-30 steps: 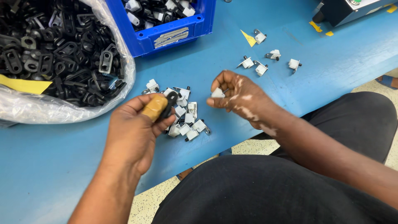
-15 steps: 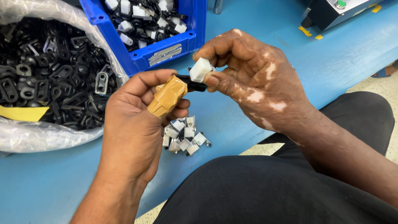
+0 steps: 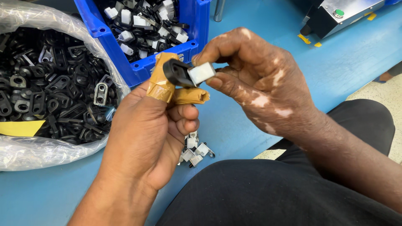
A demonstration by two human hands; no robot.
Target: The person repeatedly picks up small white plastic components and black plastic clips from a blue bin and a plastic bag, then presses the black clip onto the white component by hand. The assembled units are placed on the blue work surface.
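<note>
My left hand [image 3: 146, 138], its thumb and forefinger wrapped in tan tape, pinches a small black plastic clip [image 3: 176, 72] raised in front of me. My right hand [image 3: 255, 83] holds a small white-and-metal piece [image 3: 202, 72] between thumb and fingers, its end pressed against the black clip. Both hands meet above the blue table [image 3: 351, 62], near the front of the blue bin [image 3: 142, 67]. A small pile of white pieces [image 3: 195, 150] lies on the table below my left hand, partly hidden by it.
A clear plastic bag [image 3: 50, 88] full of black clips lies at the left. The blue bin behind my hands holds mixed black-and-white assembled parts. A dark machine with a green button [image 3: 335, 16] stands at the far right. My dark-trousered lap fills the foreground.
Both hands have risen closer to the camera. The white piece in my right hand, apart from the clip a second ago, now sits against the black clip in my left hand.
</note>
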